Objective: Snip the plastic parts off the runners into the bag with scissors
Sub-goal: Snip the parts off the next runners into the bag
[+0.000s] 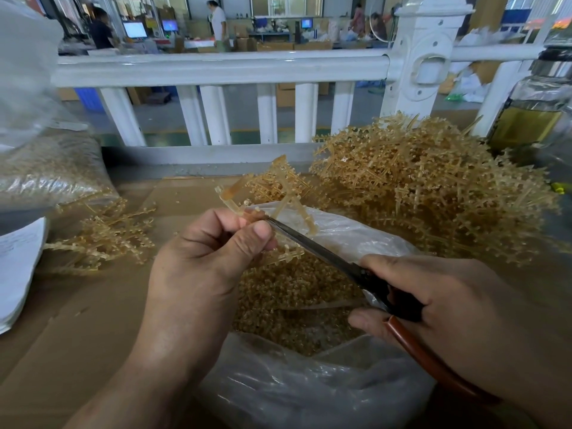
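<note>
At the far left, one clear sack stuffed with amber bits is lying beside one stack of white papers. Just right of them, one small heap of runners is resting on the cardboard. Next, the left hand is pinching one runner between thumb and forefinger, holding it over the one open bag. A bed of loose plastic parts, too many to count, is sitting inside the bag. One pair of scissors is reaching up-left, its tip meeting the runner at the left thumb; the blades seem closed, though that is hard to judge. The right hand is gripping the scissors' handles, fingers curled round them. Behind it, one large pile of runners is heaping up, and one glass bottle is standing at the far right. One white railing is running across the back.
</note>
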